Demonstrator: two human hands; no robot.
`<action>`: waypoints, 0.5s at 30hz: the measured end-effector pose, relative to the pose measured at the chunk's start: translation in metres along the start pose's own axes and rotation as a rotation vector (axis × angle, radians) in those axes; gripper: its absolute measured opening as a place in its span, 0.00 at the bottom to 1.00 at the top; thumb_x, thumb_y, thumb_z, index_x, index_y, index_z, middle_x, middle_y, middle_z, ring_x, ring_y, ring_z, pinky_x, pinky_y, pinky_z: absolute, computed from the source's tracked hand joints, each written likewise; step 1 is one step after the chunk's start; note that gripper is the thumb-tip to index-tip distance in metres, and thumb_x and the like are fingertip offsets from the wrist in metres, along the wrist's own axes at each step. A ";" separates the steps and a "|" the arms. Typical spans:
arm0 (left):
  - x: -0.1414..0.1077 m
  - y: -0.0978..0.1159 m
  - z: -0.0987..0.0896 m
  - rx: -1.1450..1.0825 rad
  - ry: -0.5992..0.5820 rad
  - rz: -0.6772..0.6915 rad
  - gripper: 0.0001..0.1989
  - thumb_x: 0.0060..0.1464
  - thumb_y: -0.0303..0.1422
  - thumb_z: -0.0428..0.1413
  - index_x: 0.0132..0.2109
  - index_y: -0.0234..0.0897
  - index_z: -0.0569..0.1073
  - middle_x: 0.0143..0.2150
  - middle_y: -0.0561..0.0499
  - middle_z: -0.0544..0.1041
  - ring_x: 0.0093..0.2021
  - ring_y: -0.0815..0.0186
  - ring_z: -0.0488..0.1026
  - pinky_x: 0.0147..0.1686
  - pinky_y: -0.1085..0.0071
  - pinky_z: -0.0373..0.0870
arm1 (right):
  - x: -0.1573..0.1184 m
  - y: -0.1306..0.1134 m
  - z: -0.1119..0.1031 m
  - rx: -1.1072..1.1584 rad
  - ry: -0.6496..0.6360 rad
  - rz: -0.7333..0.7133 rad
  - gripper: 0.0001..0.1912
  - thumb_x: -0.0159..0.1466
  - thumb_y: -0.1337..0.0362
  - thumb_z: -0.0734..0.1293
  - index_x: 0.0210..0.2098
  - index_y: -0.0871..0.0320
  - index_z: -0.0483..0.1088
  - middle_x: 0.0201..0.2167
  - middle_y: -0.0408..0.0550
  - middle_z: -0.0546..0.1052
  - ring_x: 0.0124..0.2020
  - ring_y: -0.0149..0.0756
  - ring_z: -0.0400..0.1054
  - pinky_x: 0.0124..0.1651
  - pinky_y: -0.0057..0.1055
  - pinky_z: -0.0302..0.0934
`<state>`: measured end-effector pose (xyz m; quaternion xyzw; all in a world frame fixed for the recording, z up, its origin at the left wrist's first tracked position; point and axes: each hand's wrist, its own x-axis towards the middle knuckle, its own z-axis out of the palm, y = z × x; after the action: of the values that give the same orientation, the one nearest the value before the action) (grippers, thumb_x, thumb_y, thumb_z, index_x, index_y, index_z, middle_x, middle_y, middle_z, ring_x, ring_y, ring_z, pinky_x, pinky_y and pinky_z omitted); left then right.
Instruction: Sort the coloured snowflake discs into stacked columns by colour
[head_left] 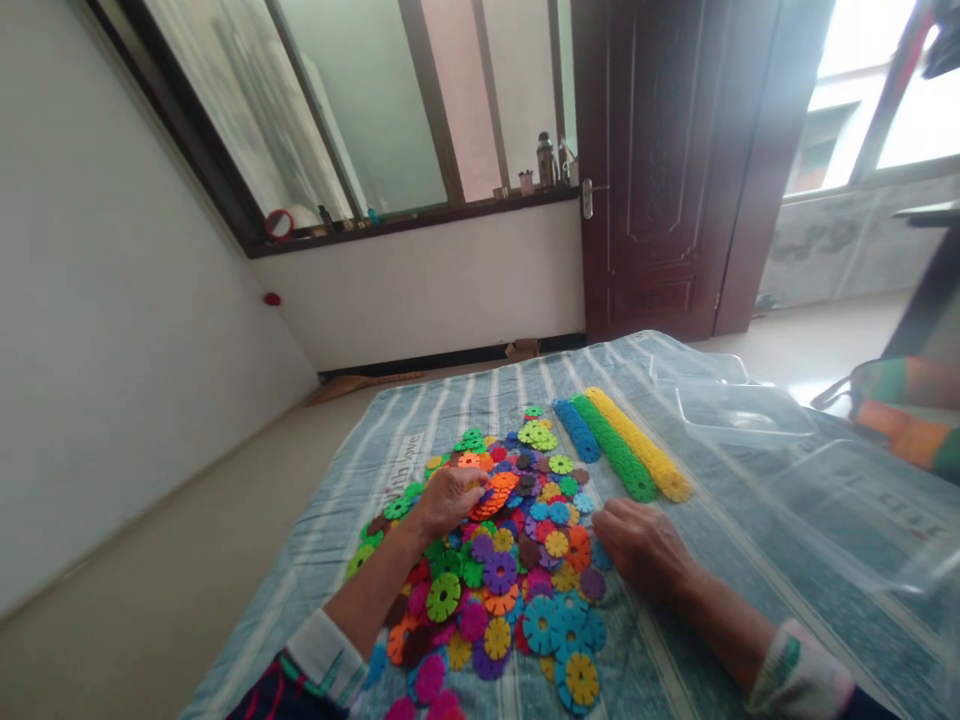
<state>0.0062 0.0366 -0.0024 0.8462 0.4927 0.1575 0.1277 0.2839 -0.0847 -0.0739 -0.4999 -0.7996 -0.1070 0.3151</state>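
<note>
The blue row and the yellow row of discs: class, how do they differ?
The blue row is shorter; the yellow row is longer. The blue row lies left of the green row, the yellow row right of it. Both are overlapping discs lying slantwise on the striped cloth.

Wide paned window [360, 100] gleamed at eleven o'clock, red-rimmed mirror [279, 225] sat at ten, tall flask [545, 162] stood right there at one, carved reddish-brown door [660, 160] loomed between one and two

A bedroom in a home, judging by the striped bedsheet [731, 530], panelled door [667, 180] and cluttered windowsill [427, 216].
</note>
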 end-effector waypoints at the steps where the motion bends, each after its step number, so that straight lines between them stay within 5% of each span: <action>1: -0.005 0.001 -0.002 -0.036 -0.004 0.001 0.13 0.48 0.32 0.52 0.37 0.39 0.80 0.36 0.51 0.82 0.38 0.63 0.77 0.42 0.72 0.70 | 0.000 0.000 0.000 -0.005 -0.009 0.001 0.16 0.67 0.71 0.57 0.24 0.58 0.67 0.23 0.43 0.68 0.25 0.29 0.58 0.31 0.29 0.44; 10: -0.038 0.038 -0.013 -0.838 0.217 -0.340 0.22 0.49 0.43 0.57 0.46 0.31 0.75 0.36 0.46 0.81 0.27 0.64 0.77 0.33 0.67 0.74 | -0.002 0.002 -0.001 -0.018 0.040 -0.043 0.18 0.68 0.69 0.55 0.25 0.58 0.67 0.23 0.44 0.68 0.24 0.29 0.57 0.31 0.29 0.46; 15: -0.048 0.076 0.009 -1.209 0.086 -0.458 0.24 0.51 0.40 0.58 0.53 0.34 0.69 0.37 0.45 0.81 0.24 0.66 0.77 0.24 0.72 0.72 | 0.002 -0.008 -0.008 0.069 0.119 -0.055 0.16 0.69 0.66 0.56 0.28 0.58 0.70 0.23 0.44 0.69 0.25 0.29 0.60 0.33 0.28 0.49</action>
<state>0.0479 -0.0426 0.0115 0.4915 0.4897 0.4098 0.5921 0.2793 -0.0905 -0.0653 -0.4592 -0.7961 -0.1178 0.3762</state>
